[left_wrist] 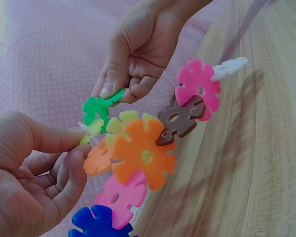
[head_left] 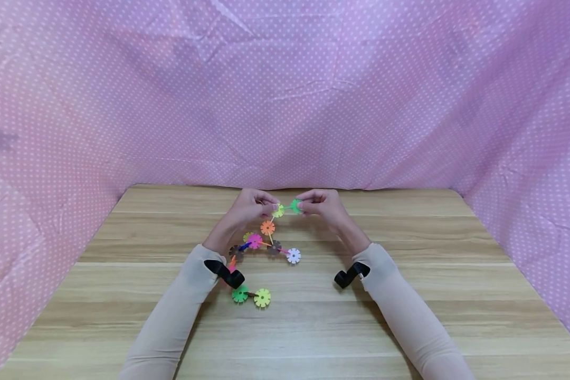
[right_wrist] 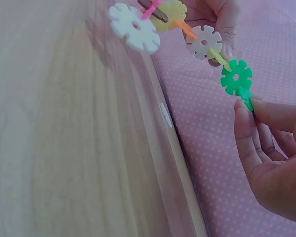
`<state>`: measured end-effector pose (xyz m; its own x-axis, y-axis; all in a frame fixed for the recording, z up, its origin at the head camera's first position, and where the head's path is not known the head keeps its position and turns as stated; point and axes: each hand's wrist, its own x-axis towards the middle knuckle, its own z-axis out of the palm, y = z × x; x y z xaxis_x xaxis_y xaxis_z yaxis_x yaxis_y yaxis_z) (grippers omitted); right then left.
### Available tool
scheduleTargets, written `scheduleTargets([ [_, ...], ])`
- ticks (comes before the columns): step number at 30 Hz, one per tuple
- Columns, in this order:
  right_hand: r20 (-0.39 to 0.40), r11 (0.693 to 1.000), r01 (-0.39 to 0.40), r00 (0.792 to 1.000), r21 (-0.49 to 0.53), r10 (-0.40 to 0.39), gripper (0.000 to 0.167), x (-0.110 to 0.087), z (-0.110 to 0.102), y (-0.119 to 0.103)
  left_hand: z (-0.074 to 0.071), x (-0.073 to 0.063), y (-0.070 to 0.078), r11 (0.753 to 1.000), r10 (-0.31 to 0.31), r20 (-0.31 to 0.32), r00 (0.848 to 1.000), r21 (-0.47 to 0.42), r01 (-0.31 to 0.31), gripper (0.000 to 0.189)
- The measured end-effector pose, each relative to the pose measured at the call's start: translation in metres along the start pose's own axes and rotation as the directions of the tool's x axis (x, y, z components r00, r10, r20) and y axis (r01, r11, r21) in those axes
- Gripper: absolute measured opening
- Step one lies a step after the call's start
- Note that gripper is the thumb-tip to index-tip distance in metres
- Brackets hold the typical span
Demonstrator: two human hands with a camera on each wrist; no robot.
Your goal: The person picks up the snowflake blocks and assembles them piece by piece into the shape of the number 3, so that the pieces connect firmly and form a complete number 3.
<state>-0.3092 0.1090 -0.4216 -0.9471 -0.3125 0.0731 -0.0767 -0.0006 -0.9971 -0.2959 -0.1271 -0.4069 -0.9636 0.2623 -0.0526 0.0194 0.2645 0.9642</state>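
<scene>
Slotted plastic snowflake discs of several colours are joined edge to edge in a branching chain. At its far end my left hand (head_left: pixel 250 207) pinches a yellow disc (left_wrist: pixel 92 132) between thumb and fingers. Opposite it, my right hand (head_left: pixel 321 203) pinches a green disc (right_wrist: pixel 246 100), which is slotted into another green disc (right_wrist: pixel 236 77) joined to the yellow one. From there the chain runs back through an orange disc (head_left: pixel 267 228) to a brown disc (head_left: pixel 274 247), with a white disc (head_left: pixel 293 256) on one branch and a pink disc (head_left: pixel 254 241) on the other.
Closer to me, a green disc (head_left: pixel 239 294) and a yellow-green disc (head_left: pixel 262 298) are linked; my left wrist's black strap mount (head_left: pixel 225 273) hides part of the chain beside them. A pink dotted cloth (head_left: pixel 294 105) hangs behind the wooden table (head_left: pixel 313 338).
</scene>
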Motion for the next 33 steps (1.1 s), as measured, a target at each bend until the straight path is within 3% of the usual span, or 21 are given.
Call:
scheduleTargets([
  [13,-0.013,1.0,-0.005,1.0,-0.007,0.005,0.03,0.001,0.001,-0.002,0.007,-0.002,0.003,1.0,0.003,-0.017,1.0,0.015,-0.003,0.015],
  [21,-0.123,0.996,-0.085,0.989,0.007,0.085,0.027,0.0,0.005,0.0,0.008,0.003,-0.002,0.998,-0.037,-0.039,0.999,-0.057,0.034,0.018],
  [26,-0.145,0.996,-0.092,0.985,0.019,0.094,0.028,0.001,0.007,0.001,0.007,0.003,-0.002,0.994,-0.09,-0.009,0.996,-0.059,0.089,0.021],
  [33,-0.083,0.993,-0.118,0.99,-0.008,0.117,0.028,0.002,0.008,0.001,-0.002,-0.001,0.002,0.992,-0.124,0.063,0.99,-0.028,0.126,0.023],
])
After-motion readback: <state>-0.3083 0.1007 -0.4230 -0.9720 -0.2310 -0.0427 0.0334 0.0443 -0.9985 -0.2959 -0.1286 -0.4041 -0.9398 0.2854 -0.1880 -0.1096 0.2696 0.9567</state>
